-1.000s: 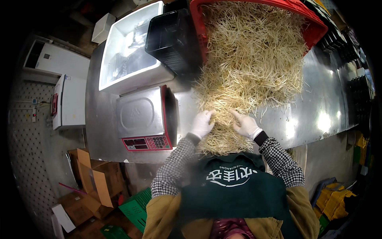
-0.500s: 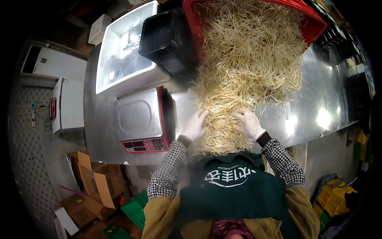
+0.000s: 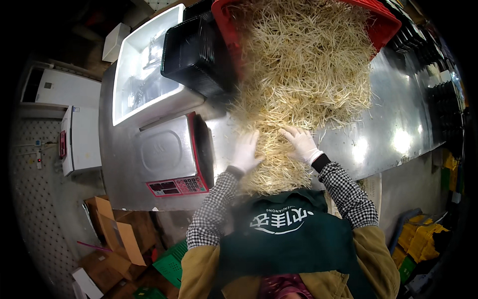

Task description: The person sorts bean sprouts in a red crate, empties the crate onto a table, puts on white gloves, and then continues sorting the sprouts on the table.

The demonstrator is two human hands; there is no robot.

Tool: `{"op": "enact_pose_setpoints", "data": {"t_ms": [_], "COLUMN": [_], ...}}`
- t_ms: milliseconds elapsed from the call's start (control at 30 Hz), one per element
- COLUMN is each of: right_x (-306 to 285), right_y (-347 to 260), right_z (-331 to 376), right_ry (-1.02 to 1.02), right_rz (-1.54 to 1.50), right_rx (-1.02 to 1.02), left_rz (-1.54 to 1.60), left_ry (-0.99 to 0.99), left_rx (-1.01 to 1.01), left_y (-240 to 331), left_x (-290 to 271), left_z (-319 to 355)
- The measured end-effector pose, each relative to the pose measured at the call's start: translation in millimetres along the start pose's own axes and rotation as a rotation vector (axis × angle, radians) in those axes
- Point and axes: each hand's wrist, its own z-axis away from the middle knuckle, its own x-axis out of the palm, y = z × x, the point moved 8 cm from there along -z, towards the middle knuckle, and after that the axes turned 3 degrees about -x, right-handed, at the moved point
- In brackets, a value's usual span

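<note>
A large heap of pale bean sprouts [image 3: 308, 74] spills from a red crate [image 3: 388, 25] onto the metal table and narrows toward me. On the left edge of that narrow part rests my left hand [image 3: 246, 152], white-gloved, its fingers stretched out and the thumb apart. My right hand [image 3: 301, 143], gloved alike, lies on the opposite edge with fingers extended over the sprouts. Neither hand grips anything; some sprouts lie between them. A smaller bunch of sprouts reaches the near table edge by my dark green apron [image 3: 289, 239].
Left of my hands sits a scale [image 3: 167, 152] with a red keypad. Behind it are a white foam box [image 3: 191, 103] holding clear plastic and a stack of black trays [image 3: 191, 55]. Cardboard boxes [image 3: 114, 234] lie on the floor at left; more black trays [image 3: 443, 109] stand at far right.
My right hand has shifted slightly farther from me, its fingers now flatter and straighter. My left hand has turned a little, with its thumb now pointing across the sprouts. The view has shifted slightly.
</note>
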Motion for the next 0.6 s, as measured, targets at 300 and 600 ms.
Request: {"op": "enact_pose_setpoints", "data": {"t_ms": [300,600], "right_x": [15.7,-0.6], "right_y": [-10.4,12.1], "right_z": [25.0,-43.7], "right_ry": [-0.455,0.041], "right_rz": [-0.47,0.001], "right_rx": [-0.055,0.087], "left_rz": [0.197,0.016], "left_ry": [-0.382,0.166], "left_rx": [0.142,-0.221], "left_y": [9.9,-1.7], "left_x": [13.2,-12.9], "left_z": [28.5,-54.9]}}
